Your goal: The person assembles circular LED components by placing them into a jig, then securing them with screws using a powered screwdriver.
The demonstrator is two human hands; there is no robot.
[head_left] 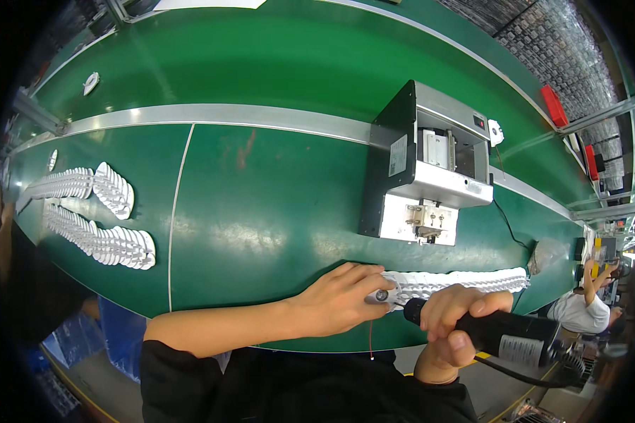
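Note:
Near the front edge of the green table, my left hand (342, 296) has its fingers closed around a small white plastic part (394, 290) with a round dark spot on it. A black electric screwdriver (511, 335) is wrapped in my right hand (455, 317), its nose pointing left at that part. Whether the tip touches it, I cannot tell. Behind the screwdriver, a long row of overlapping white plastic parts (466, 280) runs rightward from my left fingers. A thin red wire (371, 340) hangs below the held part.
A grey-and-black bench machine (430, 169) stands beyond my hands. Rows of white parts (109, 243) lie at the left, past a table seam (178, 211). A clear plastic bag (547, 255) lies at the right end. Another person (580, 310) works far right, near red bins (554, 106).

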